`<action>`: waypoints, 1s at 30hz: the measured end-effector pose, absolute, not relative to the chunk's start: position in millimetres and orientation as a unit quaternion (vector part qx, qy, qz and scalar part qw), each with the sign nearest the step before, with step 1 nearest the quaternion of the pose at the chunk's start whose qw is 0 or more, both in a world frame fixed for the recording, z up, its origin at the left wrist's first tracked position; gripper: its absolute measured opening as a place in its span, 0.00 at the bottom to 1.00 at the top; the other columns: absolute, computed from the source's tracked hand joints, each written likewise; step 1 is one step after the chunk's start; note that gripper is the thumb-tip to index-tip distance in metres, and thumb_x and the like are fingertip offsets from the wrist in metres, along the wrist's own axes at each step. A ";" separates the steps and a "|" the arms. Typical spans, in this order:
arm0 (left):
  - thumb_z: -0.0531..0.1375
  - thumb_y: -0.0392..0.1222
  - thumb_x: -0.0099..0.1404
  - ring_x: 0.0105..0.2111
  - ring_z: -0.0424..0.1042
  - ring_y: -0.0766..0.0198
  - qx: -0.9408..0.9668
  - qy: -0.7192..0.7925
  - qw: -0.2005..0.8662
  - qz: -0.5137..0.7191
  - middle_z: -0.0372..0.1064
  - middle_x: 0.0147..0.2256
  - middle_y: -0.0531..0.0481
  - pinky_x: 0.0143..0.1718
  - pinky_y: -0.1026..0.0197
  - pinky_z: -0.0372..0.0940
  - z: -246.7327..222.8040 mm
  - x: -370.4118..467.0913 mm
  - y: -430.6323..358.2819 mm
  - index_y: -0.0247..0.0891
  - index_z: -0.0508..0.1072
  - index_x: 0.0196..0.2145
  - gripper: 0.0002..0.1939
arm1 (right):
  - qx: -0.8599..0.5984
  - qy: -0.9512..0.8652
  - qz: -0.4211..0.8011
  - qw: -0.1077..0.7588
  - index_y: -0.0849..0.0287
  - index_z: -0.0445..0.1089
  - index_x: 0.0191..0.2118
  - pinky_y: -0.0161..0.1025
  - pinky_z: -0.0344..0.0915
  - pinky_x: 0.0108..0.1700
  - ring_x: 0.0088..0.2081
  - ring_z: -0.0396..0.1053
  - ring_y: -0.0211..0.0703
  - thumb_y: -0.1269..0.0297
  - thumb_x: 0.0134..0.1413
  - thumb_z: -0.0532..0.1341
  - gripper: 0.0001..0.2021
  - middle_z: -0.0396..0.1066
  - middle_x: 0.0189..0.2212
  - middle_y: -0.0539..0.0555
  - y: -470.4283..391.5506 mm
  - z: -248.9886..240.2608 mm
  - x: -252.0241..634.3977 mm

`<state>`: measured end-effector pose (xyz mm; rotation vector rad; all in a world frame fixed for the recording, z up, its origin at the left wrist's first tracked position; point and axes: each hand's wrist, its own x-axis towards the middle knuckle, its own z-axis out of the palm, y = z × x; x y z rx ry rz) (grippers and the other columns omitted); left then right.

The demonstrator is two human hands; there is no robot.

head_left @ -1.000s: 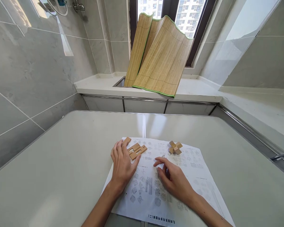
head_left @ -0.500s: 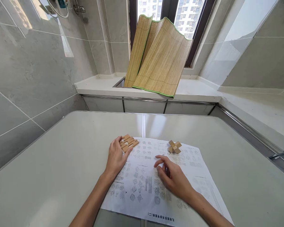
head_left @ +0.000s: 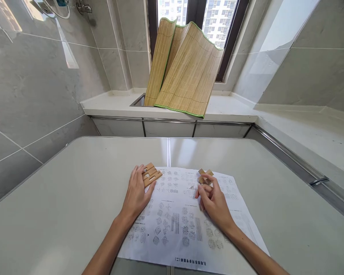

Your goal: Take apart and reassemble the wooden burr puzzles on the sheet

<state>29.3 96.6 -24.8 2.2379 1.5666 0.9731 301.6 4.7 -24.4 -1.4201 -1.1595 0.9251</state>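
My left hand (head_left: 136, 193) is around several notched wooden puzzle pieces (head_left: 151, 175) lying side by side at the paper's upper left edge. Its fingers cover their left ends, and the thumb lies along the near side. Toward the upper right of the paper sits a cross-shaped wooden puzzle (head_left: 201, 172), partly hidden behind my right hand (head_left: 213, 198). That hand has its index finger stretched over the cross and the other fingers loosely bent, holding nothing visible; contact with the cross cannot be made out. Under both hands lies a printed sheet (head_left: 172, 244) of small diagrams.
The sheet rests on a pale glossy table (head_left: 74, 191) with a seam down its middle. Beyond its far edge, a folded bamboo mat (head_left: 189, 72) leans on a white ledge (head_left: 109, 103) before the window. Grey tiled walls (head_left: 46, 80) stand on both sides.
My right hand has moved forward to the cross-shaped puzzle, its index finger now in front of it. The pieces at my left hand lie closer together. The whole view has shifted slightly.
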 end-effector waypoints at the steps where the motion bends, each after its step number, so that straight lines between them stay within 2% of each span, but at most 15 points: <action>1: 0.59 0.47 0.73 0.72 0.50 0.41 0.776 0.523 0.105 0.337 0.58 0.67 0.37 0.67 0.32 0.57 -22.8 31.7 94.4 0.43 0.57 0.65 0.27 | -0.599 -0.471 0.383 0.522 0.52 0.57 0.61 0.39 0.64 0.25 0.17 0.63 0.38 0.47 0.67 0.58 0.23 0.74 0.26 0.45 5.3 -24.1 302.7; 5: 0.58 0.43 0.74 0.69 0.57 0.43 0.804 0.473 0.066 0.354 0.62 0.64 0.39 0.66 0.34 0.60 -12.5 43.9 83.9 0.44 0.60 0.63 0.22 | -0.612 -0.443 0.383 0.531 0.50 0.58 0.60 0.39 0.65 0.24 0.16 0.65 0.37 0.47 0.66 0.58 0.23 0.75 0.29 0.46 8.7 -24.4 306.0; 9: 0.57 0.40 0.74 0.64 0.63 0.46 0.824 0.436 0.071 0.354 0.66 0.60 0.40 0.64 0.37 0.63 -5.9 57.0 72.0 0.44 0.63 0.62 0.20 | -0.613 -0.412 0.395 0.547 0.49 0.62 0.57 0.38 0.66 0.23 0.20 0.71 0.39 0.46 0.64 0.61 0.22 0.77 0.35 0.49 12.2 -26.7 308.7; 13: 0.57 0.39 0.74 0.61 0.66 0.47 0.838 0.419 0.091 0.338 0.68 0.57 0.41 0.61 0.40 0.66 -5.9 66.6 62.2 0.43 0.66 0.58 0.16 | -0.600 -0.373 0.431 0.561 0.50 0.65 0.54 0.31 0.56 0.16 0.22 0.72 0.40 0.42 0.61 0.63 0.23 0.73 0.33 0.49 13.9 -26.6 312.3; 16: 0.57 0.38 0.74 0.59 0.67 0.48 0.852 0.400 0.107 0.321 0.69 0.56 0.42 0.60 0.42 0.67 -7.1 70.1 58.5 0.43 0.68 0.55 0.13 | -0.583 -0.341 0.456 0.579 0.48 0.62 0.55 0.29 0.52 0.14 0.21 0.71 0.40 0.41 0.57 0.66 0.26 0.69 0.31 0.45 15.3 -23.7 314.9; 20: 0.57 0.38 0.73 0.58 0.69 0.48 0.857 0.391 0.123 0.313 0.69 0.55 0.42 0.58 0.43 0.68 -8.8 71.1 57.8 0.43 0.70 0.52 0.11 | -0.567 -0.291 0.478 0.605 0.48 0.60 0.55 0.29 0.55 0.15 0.21 0.69 0.37 0.47 0.53 0.69 0.29 0.71 0.31 0.45 18.9 -17.0 319.2; 25: 0.56 0.37 0.74 0.56 0.69 0.50 0.860 0.384 0.143 0.303 0.70 0.54 0.42 0.57 0.44 0.68 -10.4 70.9 58.0 0.43 0.71 0.50 0.10 | -0.552 -0.228 0.504 0.624 0.47 0.58 0.60 0.31 0.61 0.19 0.23 0.69 0.39 0.58 0.49 0.71 0.34 0.73 0.30 0.45 22.4 -11.7 327.6; 30: 0.56 0.37 0.73 0.56 0.69 0.50 0.861 0.381 0.148 0.303 0.70 0.54 0.42 0.57 0.44 0.69 -8.9 71.5 57.1 0.43 0.72 0.49 0.09 | -0.538 -0.211 0.526 0.624 0.50 0.64 0.57 0.32 0.62 0.19 0.21 0.64 0.36 0.61 0.51 0.69 0.27 0.73 0.30 0.46 26.1 -19.2 340.7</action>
